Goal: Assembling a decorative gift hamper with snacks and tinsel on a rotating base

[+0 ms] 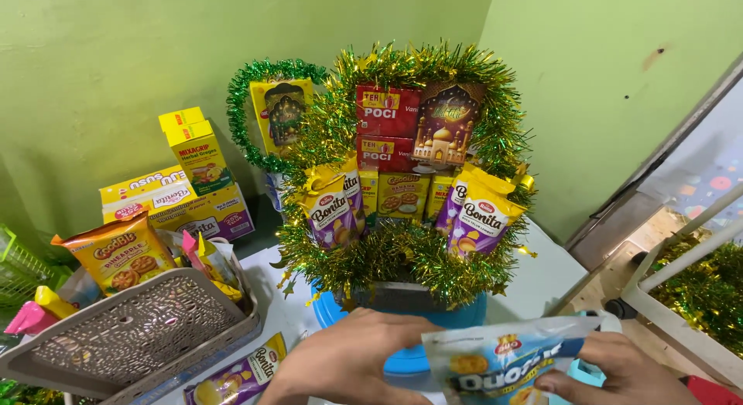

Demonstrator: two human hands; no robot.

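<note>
2 hands work at the near edge of the white table (553,277): the right hand (619,370) pinches a blue-white snack pouch (503,362), the left hand (348,358), fingers curled and empty, touches the blue bucket (402,358), so a nudge might topple the tinsel-wrapped snack tower (406,173).

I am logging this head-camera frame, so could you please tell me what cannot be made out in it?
- Right hand: cut off by the bottom edge; its thumb pinches the blue-and-white snack pouch, whose lower part is also cut off.
- Left hand: wrist is out of frame, and what its palm rests on is hidden.
- Blue container: mostly hidden by green-gold tinsel and the hands.
- Purple snack packet: cut off by the bottom edge.
</note>
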